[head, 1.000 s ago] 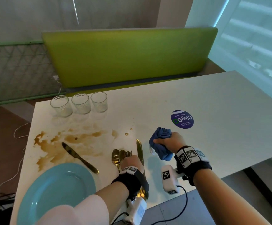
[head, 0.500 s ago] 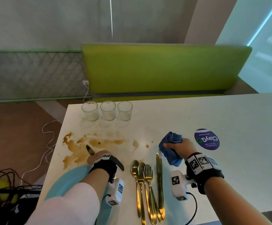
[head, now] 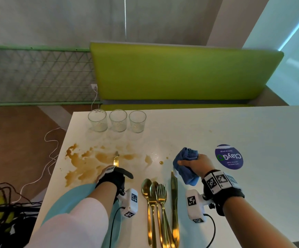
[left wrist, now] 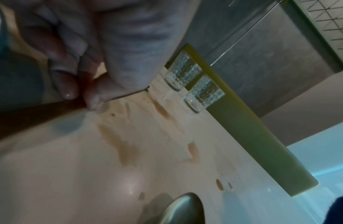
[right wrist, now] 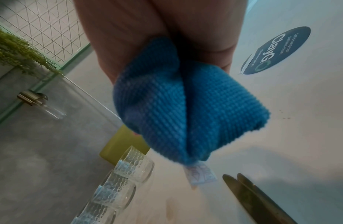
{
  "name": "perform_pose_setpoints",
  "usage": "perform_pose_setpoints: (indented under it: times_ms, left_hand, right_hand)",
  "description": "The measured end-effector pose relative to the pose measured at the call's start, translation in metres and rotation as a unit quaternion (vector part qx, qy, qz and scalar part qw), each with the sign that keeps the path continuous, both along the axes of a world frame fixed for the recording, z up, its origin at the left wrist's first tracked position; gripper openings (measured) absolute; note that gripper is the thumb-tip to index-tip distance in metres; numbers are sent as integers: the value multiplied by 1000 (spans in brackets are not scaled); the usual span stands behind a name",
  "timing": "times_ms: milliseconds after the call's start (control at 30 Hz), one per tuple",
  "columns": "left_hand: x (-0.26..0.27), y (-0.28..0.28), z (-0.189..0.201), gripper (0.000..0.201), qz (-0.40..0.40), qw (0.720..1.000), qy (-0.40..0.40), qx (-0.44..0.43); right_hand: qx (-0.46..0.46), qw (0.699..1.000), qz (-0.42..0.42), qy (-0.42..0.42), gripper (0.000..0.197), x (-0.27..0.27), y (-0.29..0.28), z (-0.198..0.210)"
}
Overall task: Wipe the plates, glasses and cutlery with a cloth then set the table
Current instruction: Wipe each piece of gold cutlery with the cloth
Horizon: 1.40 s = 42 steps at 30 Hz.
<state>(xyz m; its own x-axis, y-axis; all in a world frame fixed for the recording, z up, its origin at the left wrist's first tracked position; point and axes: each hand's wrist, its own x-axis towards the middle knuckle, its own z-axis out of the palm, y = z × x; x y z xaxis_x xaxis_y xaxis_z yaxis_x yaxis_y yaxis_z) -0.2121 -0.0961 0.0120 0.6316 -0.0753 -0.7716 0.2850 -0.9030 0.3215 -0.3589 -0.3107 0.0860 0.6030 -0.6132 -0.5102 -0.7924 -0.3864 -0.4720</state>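
My left hand [head: 109, 173] sits at the far rim of the light blue plate [head: 68, 199] and grips a gold knife [head: 116, 159]. The blade sticks out beyond the knuckles over the brown spill [head: 84, 165]. In the left wrist view my curled fingers [left wrist: 65, 84] pinch its dark handle. My right hand [head: 193, 163] holds a bunched blue cloth [head: 186, 165] [right wrist: 186, 106] just above the table. Between the hands lie two gold spoons [head: 146, 187], a fork [head: 161, 192] and a second knife [head: 174, 196] [right wrist: 253, 195]. Three clear glasses [head: 118, 120] stand in a row at the far edge.
The white table [head: 234, 194] carries a round purple ClayGo sticker [head: 228, 156] right of the cloth. A green bench back [head: 180, 72] runs behind the table. Cables [head: 50, 149] hang off the left edge onto the floor.
My left hand left the cutlery bundle, moved left to the knife lying in the spill and took hold of it; its blade now points away from me. The right hand kept holding the cloth.
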Motion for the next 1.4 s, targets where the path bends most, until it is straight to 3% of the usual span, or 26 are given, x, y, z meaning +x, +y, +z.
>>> perform_pose_setpoints:
  times_ms: [133,200,233,333,433,533,567,667,800,967,1133,1267,1400]
  left_hand:
    - [-1,-9,-1,89,-34,999,15,8]
    - [-2,-13,-5,107,-52,999,4,-2]
    - [-4,-15,-3,107,-52,999,2,-6]
    - [-5,-20,-5,71,-51,999,2,12]
    - [-13,-23,-4,69,-89,996,-13,16]
    - [-18,-25,7,27,-133,990,-50,12]
    - [-18,-27,11,24,-153,986,-66,5]
    - [-16,-38,30,26,-192,971,-134,-42]
    - [-22,-54,53,27,-160,964,-178,-117]
    - [-41,-67,73,31,-221,942,-213,-135]
    - [-56,-62,78,31,-238,933,-224,-152]
    - [-61,-56,74,24,-166,941,-190,-227]
    - [-64,-60,77,24,-132,939,-179,-262]
  right_hand:
    - [17,1000,-11,-3,24,0,-2,-3]
    - [28,999,-17,-8,26,0,-2,-5]
    - [32,999,-17,-10,29,0,-2,-6]
    - [34,999,-13,-11,32,3,-1,-8]
    - [69,995,-55,-48,28,4,-2,-14]
    - [154,967,-142,-143,22,5,-4,-20]
    - [189,951,-171,-177,17,6,-3,-20]
    - [286,898,-211,-261,10,13,1,-19]
    - [350,865,-191,-304,14,28,17,-16]
    - [322,891,-121,-297,5,42,44,-11]
    - [212,929,-114,-280,14,48,38,-5]
    - [193,893,-206,-350,25,52,17,10]
    - [189,850,-291,-396,13,52,-2,26]
